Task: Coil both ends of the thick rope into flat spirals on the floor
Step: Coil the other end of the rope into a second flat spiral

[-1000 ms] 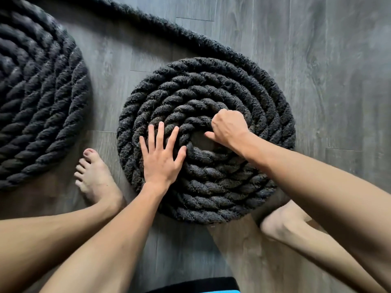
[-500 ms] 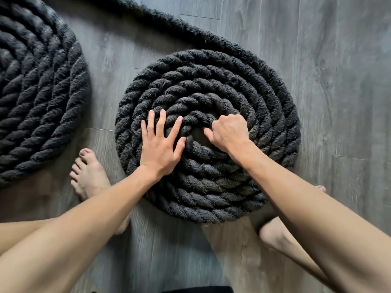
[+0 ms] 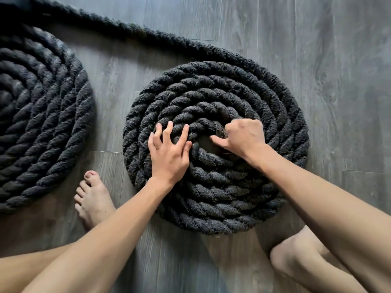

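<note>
Nearly done, seemingly — left spiral (image 3: 42,123) wound, right spiral (image 3: 213,81) needs centre snugged: left hand (image 3: 169,154) presses fingers-spread, right hand (image 3: 243,137) clamps centre turn (image 3: 206,123).

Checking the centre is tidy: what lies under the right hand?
The right hand curls over the innermost turn of the rope spiral. A dark centre gap shows beside its thumb. Whether the rope's end sits beneath the hand cannot be seen.

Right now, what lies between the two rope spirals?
In the head view, bare grey floor separates the left spiral from the right spiral; a bare foot rests at the gap's near end.
</note>
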